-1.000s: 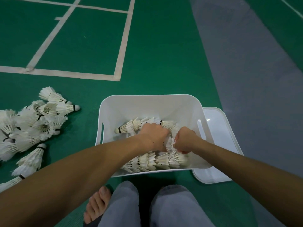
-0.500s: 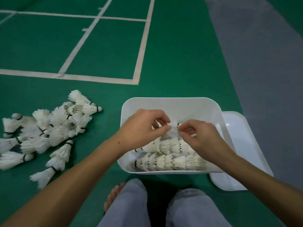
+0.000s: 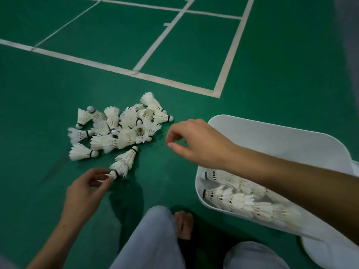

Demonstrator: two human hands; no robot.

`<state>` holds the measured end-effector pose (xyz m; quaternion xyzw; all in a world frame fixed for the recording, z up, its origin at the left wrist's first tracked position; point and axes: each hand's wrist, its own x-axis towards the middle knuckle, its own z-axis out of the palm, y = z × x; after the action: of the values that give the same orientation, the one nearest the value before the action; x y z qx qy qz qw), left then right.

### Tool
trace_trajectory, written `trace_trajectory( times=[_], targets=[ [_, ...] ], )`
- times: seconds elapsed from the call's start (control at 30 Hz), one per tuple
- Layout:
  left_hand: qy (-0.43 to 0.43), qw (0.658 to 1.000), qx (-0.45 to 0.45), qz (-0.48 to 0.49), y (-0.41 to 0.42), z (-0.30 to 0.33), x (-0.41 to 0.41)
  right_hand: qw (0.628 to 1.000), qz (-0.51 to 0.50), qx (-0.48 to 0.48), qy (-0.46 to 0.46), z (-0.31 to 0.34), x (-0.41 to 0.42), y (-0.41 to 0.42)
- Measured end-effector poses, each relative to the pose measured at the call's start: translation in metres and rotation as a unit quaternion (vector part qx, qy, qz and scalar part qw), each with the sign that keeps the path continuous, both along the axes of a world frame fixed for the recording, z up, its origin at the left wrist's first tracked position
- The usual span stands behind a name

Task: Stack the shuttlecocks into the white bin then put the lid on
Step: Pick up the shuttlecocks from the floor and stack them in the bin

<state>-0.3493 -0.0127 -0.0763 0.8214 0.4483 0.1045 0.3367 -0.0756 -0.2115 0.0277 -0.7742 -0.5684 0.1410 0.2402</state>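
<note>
Left hand (image 3: 85,193) pinching; right hand (image 3: 196,140) hovers, fingers loosely curled.

My only feed, the head camera, looks forward and steeply down from the wearer's head onto a green badminton court floor (image 3: 272,74). The wide-angle lens bends the white court lines (image 3: 124,69) across the top. The wearer's grey-trousered knees (image 3: 153,239) fill the bottom edge, close to the lens. There is no second view to overlap with this one.
</note>
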Motion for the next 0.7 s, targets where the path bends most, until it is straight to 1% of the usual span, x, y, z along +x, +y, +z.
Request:
trace_trajectory(
  times=[0.07, 0.17, 0.23, 0.3, 0.4, 0.57, 0.63, 0.7],
  targets=[
    [0.039, 0.998, 0.016, 0.036, 0.007, -0.020, -0.001, 0.999, 0.020, -0.037, 0.012, -0.013, 0.001, 0.029],
    [0.091, 0.993, 0.047, 0.062, 0.009, -0.042, 0.014, 0.994, 0.029, -0.108, 0.017, -0.034, 0.003, 0.071],
    [0.107, 0.988, 0.074, 0.083, 0.011, -0.048, 0.030, 0.988, 0.009, -0.155, 0.008, -0.048, 0.010, 0.094],
    [0.151, 0.978, 0.124, 0.078, 0.013, -0.052, 0.042, 0.981, -0.022, -0.194, -0.005, -0.063, 0.021, 0.113],
    [0.205, 0.960, 0.181, 0.053, 0.020, -0.060, 0.054, 0.974, -0.064, -0.213, -0.031, -0.086, 0.037, 0.140],
    [0.208, 0.960, 0.186, 0.023, 0.033, -0.062, 0.069, 0.969, -0.111, -0.215, -0.039, -0.110, 0.044, 0.179],
    [0.198, 0.966, 0.168, 0.016, 0.038, -0.058, 0.072, 0.971, -0.105, -0.210, -0.034, -0.117, 0.043, 0.191],
    [0.175, 0.976, 0.129, 0.018, 0.041, -0.052, 0.072, 0.972, -0.080, -0.219, -0.034, -0.125, 0.043, 0.198]
  ],
)
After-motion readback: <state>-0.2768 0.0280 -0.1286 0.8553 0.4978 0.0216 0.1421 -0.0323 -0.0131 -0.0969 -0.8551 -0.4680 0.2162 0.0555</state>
